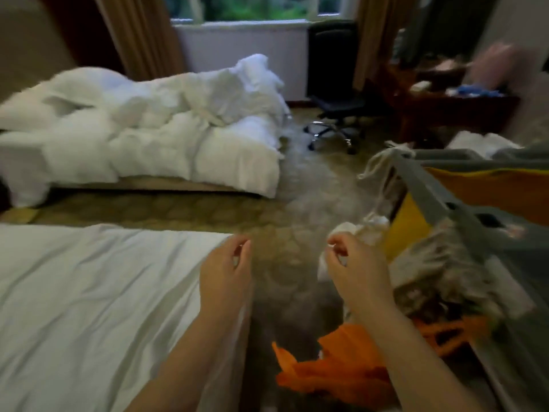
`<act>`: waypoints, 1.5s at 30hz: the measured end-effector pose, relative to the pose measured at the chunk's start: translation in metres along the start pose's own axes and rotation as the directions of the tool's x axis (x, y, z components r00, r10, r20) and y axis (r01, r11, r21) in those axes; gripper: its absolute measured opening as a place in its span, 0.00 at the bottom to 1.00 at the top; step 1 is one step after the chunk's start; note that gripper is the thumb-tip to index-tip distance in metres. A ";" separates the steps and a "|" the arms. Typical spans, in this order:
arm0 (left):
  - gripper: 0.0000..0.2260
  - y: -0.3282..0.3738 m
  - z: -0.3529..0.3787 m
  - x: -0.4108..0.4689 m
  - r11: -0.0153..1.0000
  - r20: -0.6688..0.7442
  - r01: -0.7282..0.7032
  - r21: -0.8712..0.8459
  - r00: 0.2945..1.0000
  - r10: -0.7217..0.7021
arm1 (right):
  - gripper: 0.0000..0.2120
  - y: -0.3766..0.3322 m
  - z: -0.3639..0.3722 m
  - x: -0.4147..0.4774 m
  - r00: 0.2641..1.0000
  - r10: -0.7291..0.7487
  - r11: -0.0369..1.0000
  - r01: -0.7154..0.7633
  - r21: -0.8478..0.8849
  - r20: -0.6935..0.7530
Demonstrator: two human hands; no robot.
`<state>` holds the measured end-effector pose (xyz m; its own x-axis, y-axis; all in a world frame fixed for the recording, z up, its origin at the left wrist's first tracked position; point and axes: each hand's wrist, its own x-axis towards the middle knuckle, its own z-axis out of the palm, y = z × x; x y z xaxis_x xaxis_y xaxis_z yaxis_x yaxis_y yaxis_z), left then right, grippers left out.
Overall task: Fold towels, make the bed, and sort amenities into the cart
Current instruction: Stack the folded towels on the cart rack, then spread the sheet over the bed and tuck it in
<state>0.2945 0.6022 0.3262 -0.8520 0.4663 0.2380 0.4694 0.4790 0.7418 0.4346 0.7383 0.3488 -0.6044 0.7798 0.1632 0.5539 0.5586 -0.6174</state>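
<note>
My left hand (225, 263) and right hand (347, 263) are both narrowed to fingertip pinches. They seem to stretch a clear plastic bag (285, 298) between them, though blur leaves that unsure. I stand between the near bed's sheet (89, 292) and the cart (439, 203) on my right. The far bed's duvet (178, 120) lies crumpled and unmade. A grip this light could slip. The film could also snag on the cart's rim or on the grey mop head (445, 263) just beside my right hand, and the orange cloth (341, 361) below might get dragged along.
</note>
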 end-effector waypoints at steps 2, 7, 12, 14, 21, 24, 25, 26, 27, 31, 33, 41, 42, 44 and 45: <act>0.09 -0.026 -0.009 0.018 0.997 -0.047 0.068 0.039 0.997 -0.066 | 0.07 -0.014 0.027 0.025 0.997 -0.046 0.999 0.045 0.020 0.069; 0.09 -0.085 -0.003 0.093 0.983 -0.108 0.178 0.040 0.979 -0.173 | 0.09 -0.035 0.111 0.101 0.975 -0.096 0.994 0.102 -0.023 0.200; 0.11 -0.126 -0.009 0.191 0.968 -0.099 0.212 0.133 0.975 -0.200 | 0.10 -0.083 0.188 0.187 0.935 -0.136 0.989 0.146 -0.006 0.329; 0.10 -0.140 -0.015 0.225 0.965 -0.112 0.224 0.139 0.971 -0.209 | 0.10 -0.099 0.208 0.215 0.926 -0.138 0.990 0.135 0.033 0.352; 0.10 -0.174 -0.014 0.292 0.941 -0.142 0.324 0.099 0.940 -0.309 | 0.07 -0.084 0.263 0.273 0.849 -0.056 0.997 0.023 0.069 0.526; 0.10 -0.185 -0.008 0.316 0.915 -0.176 0.390 0.104 0.913 -0.369 | 0.07 -0.073 0.287 0.301 0.796 -0.049 0.998 0.012 0.065 0.603; 0.10 -0.189 -0.005 0.324 0.903 -0.194 0.416 0.108 0.900 -0.391 | 0.06 -0.072 0.296 0.311 0.771 -0.057 0.998 0.021 0.064 0.634; 0.10 -0.193 -0.003 0.331 0.889 -0.216 0.443 0.115 0.885 -0.413 | 0.05 -0.072 0.307 0.322 0.740 -0.070 0.997 0.037 0.063 0.669; 0.10 -0.198 -0.001 0.340 0.874 -0.238 0.470 0.124 0.869 -0.433 | 0.04 -0.074 0.318 0.335 0.705 -0.091 0.996 0.057 0.072 0.704; 0.10 -0.218 0.019 0.374 0.787 -0.348 0.598 0.153 0.778 -0.524 | 0.04 -0.096 0.370 0.405 0.563 -0.237 0.969 0.189 0.156 0.792; 0.09 -0.225 0.034 0.390 0.713 -0.423 0.689 0.129 0.689 -0.589 | 0.04 -0.114 0.393 0.448 0.477 -0.330 0.935 0.282 0.213 0.815; 0.10 -0.197 0.079 0.395 0.298 -0.623 0.939 -0.172 0.130 -0.771 | 0.07 -0.223 0.416 0.555 0.037 -0.620 0.681 0.522 0.514 0.783; 0.10 -0.194 0.082 0.393 0.252 -0.636 0.947 -0.199 0.071 -0.768 | 0.06 -0.233 0.416 0.556 -0.019 -0.641 0.652 0.515 0.557 0.767; 0.10 -0.191 0.089 0.391 0.191 -0.658 0.944 -0.269 -0.036 -0.752 | 0.05 -0.248 0.423 0.554 -0.141 -0.667 0.584 0.510 0.631 0.731; 0.10 -0.191 0.095 0.393 0.170 -0.666 0.935 -0.312 -0.088 -0.740 | 0.05 -0.252 0.429 0.553 -0.202 -0.669 0.548 0.516 0.658 0.715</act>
<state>-0.1081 0.7643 0.2183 -0.4273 -0.8912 -0.1522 -0.7891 0.2854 0.5439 -0.2845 0.9071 0.2650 -0.6583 -0.7332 -0.1702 -0.3848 0.5222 -0.7611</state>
